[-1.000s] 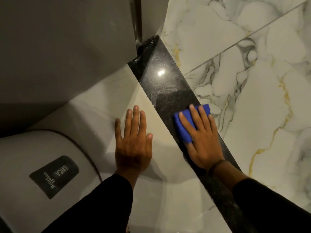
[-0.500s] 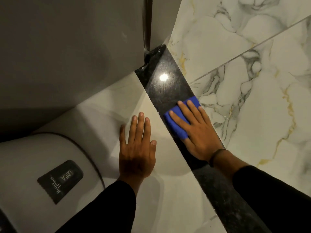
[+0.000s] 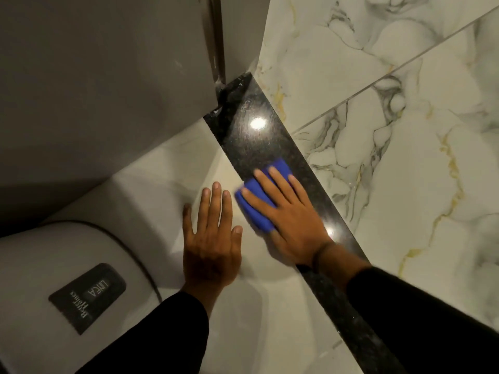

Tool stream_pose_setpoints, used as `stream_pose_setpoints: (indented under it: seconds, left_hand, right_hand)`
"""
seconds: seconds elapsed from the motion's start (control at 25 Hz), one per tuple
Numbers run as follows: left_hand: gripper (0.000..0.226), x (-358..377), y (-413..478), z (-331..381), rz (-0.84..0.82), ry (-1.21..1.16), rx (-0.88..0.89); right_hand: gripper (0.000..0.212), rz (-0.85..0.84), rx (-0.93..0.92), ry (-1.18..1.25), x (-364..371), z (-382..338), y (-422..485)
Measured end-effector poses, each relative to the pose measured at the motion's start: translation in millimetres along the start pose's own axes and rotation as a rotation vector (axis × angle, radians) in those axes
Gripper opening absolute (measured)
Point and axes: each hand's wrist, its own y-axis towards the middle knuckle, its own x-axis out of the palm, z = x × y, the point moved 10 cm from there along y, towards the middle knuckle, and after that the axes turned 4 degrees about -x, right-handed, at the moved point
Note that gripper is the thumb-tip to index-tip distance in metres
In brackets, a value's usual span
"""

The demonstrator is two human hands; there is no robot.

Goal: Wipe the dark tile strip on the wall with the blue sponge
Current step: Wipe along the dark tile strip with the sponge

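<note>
Sponge (image 3: 256,209) first: it is bright blue, soft-edged and a little blurred, pressed flat under my right hand (image 3: 294,225). My fingers lie spread over it, so only its upper end and its left side show. It sits on the left edge of the dark strip (image 3: 253,141), with its lower left corner hanging slightly over onto the pale tile (image 3: 167,184) beside it.

That strip is black, speckled and glossy. It runs as a diagonal band from the corner near the grey panel (image 3: 108,90) down toward the lower right, passing under my right wrist and sleeve (image 3: 421,319). One bright spot of reflected light sits on it above the sponge, and a smaller one shows just beside my wrist. Faint swirled smears show around the upper spot. On its right side lie white marble tiles (image 3: 405,184) with grey and gold veins.

My left hand (image 3: 210,247) holds nothing; it rests flat on the pale tile, fingers straight and close together, just beside the sponge without touching it. Both arms wear black sleeves.

At lower left is a white rounded appliance (image 3: 54,279) carrying a dark label (image 3: 87,298) with pale lettering.
</note>
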Motion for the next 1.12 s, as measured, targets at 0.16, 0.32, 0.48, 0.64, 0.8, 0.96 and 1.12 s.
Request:
stream_pose_setpoints:
  seconds: [0.16, 0.32, 0.48, 0.64, 0.8, 0.96, 1.12]
  left_hand:
    - [0.069, 1, 1, 1, -0.026, 0.026, -0.005]
    - [0.073, 7, 2, 1, -0.081, 0.064, 0.000]
    - [0.073, 7, 2, 0, -0.108, 0.076, -0.014]
    - [0.070, -7, -8, 7, -0.197, 0.065, -0.051]
    - [0.072, -60, -49, 46, -0.337, -0.024, -0.015]
    - [0.076, -155, -87, 83, -0.450, 0.005, -0.004]
    - [0.079, -291, -99, 81, -0.472, 0.031, -0.097]
  right_hand:
    - [0.071, 0.047, 0.163, 0.101, -10, 48, -22]
    - [0.071, 0.158, 0.269, 0.084, -27, 45, 56]
    - [0.074, 0.077, 0.133, 0.051, 14, 8, -29]
    - [0.071, 0.027, 0.294, 0.233, 22, 21, -151]
    - [0.070, 0.041, 0.507, 0.488, -24, 31, -156]
    - [0.064, 0.082, 0.613, 0.536, -108, -7, -167]
    - [0.067, 0.024, 0.461, 0.457, -219, -93, -179]
